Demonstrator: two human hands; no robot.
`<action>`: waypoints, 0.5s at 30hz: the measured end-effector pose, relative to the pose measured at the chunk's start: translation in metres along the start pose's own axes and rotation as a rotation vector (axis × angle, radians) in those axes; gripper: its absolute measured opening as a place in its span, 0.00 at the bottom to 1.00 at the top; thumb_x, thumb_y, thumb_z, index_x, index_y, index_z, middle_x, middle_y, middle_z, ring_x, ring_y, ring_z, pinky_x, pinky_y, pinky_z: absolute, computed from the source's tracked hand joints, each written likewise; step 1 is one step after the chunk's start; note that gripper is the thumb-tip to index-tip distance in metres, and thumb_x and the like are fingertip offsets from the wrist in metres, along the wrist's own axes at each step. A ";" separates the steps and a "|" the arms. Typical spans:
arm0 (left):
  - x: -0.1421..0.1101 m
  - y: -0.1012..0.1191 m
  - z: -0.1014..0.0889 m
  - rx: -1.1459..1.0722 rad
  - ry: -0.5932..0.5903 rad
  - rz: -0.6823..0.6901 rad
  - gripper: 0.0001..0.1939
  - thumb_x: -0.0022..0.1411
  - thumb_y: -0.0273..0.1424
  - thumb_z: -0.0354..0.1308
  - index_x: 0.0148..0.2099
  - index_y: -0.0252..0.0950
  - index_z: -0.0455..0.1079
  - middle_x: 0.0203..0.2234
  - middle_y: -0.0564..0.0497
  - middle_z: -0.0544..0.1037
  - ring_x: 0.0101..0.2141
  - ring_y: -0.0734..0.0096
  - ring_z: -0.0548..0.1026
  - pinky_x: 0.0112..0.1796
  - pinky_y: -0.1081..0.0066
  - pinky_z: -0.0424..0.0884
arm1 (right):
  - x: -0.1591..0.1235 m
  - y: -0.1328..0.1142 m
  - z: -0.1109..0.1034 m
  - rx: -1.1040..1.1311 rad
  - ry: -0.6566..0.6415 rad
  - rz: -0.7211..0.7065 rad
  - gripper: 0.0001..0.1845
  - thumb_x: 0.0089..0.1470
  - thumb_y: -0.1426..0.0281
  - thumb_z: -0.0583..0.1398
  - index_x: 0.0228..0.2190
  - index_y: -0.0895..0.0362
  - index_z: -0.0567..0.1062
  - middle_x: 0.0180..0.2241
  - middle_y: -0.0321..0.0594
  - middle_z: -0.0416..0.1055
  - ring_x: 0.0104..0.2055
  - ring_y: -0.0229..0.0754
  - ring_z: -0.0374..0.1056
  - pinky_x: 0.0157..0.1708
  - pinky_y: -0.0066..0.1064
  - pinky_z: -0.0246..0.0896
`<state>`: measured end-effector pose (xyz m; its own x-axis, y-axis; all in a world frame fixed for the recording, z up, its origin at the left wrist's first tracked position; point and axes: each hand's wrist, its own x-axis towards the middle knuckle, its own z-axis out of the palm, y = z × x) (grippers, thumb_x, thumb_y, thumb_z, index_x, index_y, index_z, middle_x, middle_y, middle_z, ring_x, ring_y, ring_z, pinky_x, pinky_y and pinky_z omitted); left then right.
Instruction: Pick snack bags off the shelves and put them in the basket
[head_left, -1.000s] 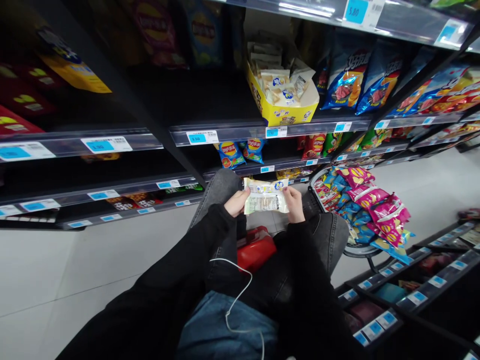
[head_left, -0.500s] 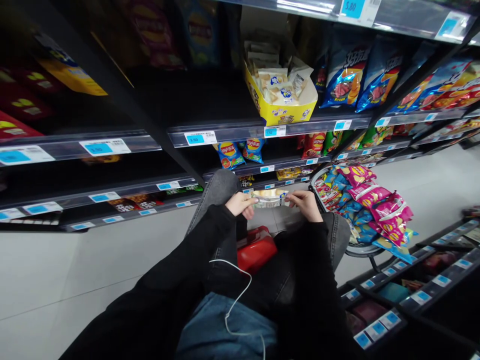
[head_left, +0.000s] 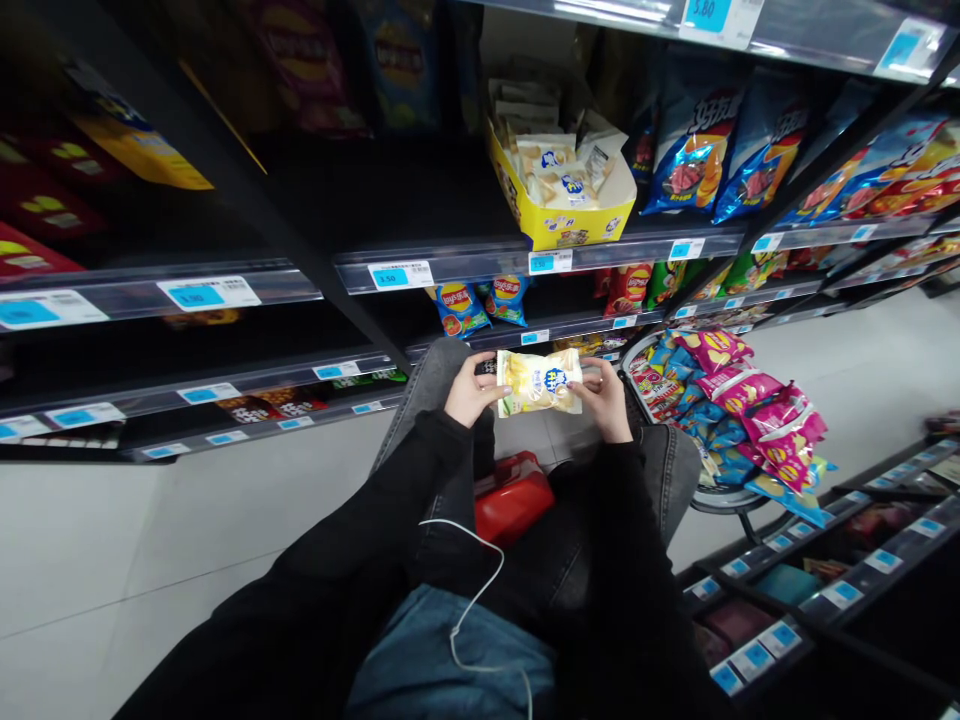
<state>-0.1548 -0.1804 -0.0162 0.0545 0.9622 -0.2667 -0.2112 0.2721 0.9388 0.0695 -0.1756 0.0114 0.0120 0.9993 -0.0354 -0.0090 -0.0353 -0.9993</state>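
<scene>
A small cream-coloured snack packet (head_left: 538, 382) with a blue logo is held level between my two hands, above my knees. My left hand (head_left: 472, 392) pinches its left end, thumb on the front. On the other end, my right hand (head_left: 606, 398) grips it the same way, thumb near the logo. The packet's printed face is turned up toward me. Ahead on the shelf stands an open yellow display box (head_left: 577, 228) with similar packets (head_left: 553, 170) in it.
Blue chip bags (head_left: 690, 150) stand right of the box. Small blue chip bags (head_left: 459, 308) sit one shelf lower. At my right is a basket (head_left: 724, 500) heaped with pink and blue bags (head_left: 780, 430). A red object (head_left: 514, 500) lies between my legs. A white cable (head_left: 480, 590) crosses my lap.
The packet has been tilted so that its front faces me; before, it was seen nearly edge-on. Both hands have turned with it and still hold its ends.
</scene>
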 end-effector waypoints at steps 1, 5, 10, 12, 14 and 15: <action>0.000 0.000 0.000 0.014 -0.008 -0.029 0.39 0.33 0.32 0.70 0.51 0.31 0.64 0.24 0.51 0.77 0.24 0.69 0.75 0.25 0.72 0.72 | 0.001 0.001 0.001 0.002 0.003 0.013 0.25 0.34 0.66 0.68 0.38 0.55 0.70 0.21 0.30 0.72 0.25 0.37 0.68 0.29 0.29 0.64; 0.000 0.003 0.001 0.145 0.048 -0.043 0.26 0.32 0.36 0.70 0.35 0.28 0.72 0.20 0.49 0.76 0.25 0.65 0.76 0.25 0.72 0.72 | 0.002 0.010 0.005 -0.067 0.082 0.065 0.20 0.32 0.63 0.68 0.30 0.58 0.72 0.23 0.36 0.74 0.27 0.41 0.70 0.29 0.31 0.65; 0.001 0.004 0.000 0.133 0.171 0.033 0.20 0.37 0.39 0.68 0.29 0.28 0.71 0.20 0.49 0.76 0.25 0.66 0.75 0.26 0.71 0.72 | -0.001 0.015 0.016 -0.206 0.225 -0.031 0.13 0.40 0.61 0.64 0.22 0.57 0.70 0.23 0.38 0.74 0.27 0.41 0.71 0.29 0.29 0.64; 0.003 0.001 -0.002 0.132 0.228 0.035 0.19 0.36 0.37 0.68 0.29 0.28 0.71 0.20 0.49 0.76 0.24 0.68 0.75 0.26 0.71 0.72 | -0.001 0.014 0.019 -0.251 0.196 -0.070 0.12 0.44 0.61 0.62 0.23 0.57 0.69 0.23 0.36 0.73 0.27 0.39 0.70 0.28 0.27 0.63; 0.006 -0.002 -0.005 0.144 0.269 0.024 0.19 0.34 0.35 0.69 0.28 0.29 0.70 0.20 0.50 0.76 0.23 0.71 0.73 0.26 0.72 0.72 | -0.001 0.014 0.018 -0.284 0.114 -0.087 0.10 0.46 0.62 0.60 0.24 0.57 0.70 0.23 0.34 0.73 0.27 0.38 0.70 0.28 0.26 0.62; 0.008 -0.004 -0.007 0.152 0.276 0.026 0.19 0.33 0.34 0.69 0.28 0.29 0.70 0.21 0.51 0.76 0.23 0.72 0.73 0.26 0.72 0.72 | 0.000 0.014 0.017 -0.297 0.064 -0.085 0.10 0.47 0.63 0.60 0.25 0.57 0.71 0.23 0.33 0.73 0.28 0.37 0.70 0.28 0.25 0.62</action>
<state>-0.1599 -0.1735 -0.0237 -0.2203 0.9367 -0.2721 -0.0600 0.2654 0.9623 0.0527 -0.1756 -0.0023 0.0627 0.9964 0.0576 0.2874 0.0372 -0.9571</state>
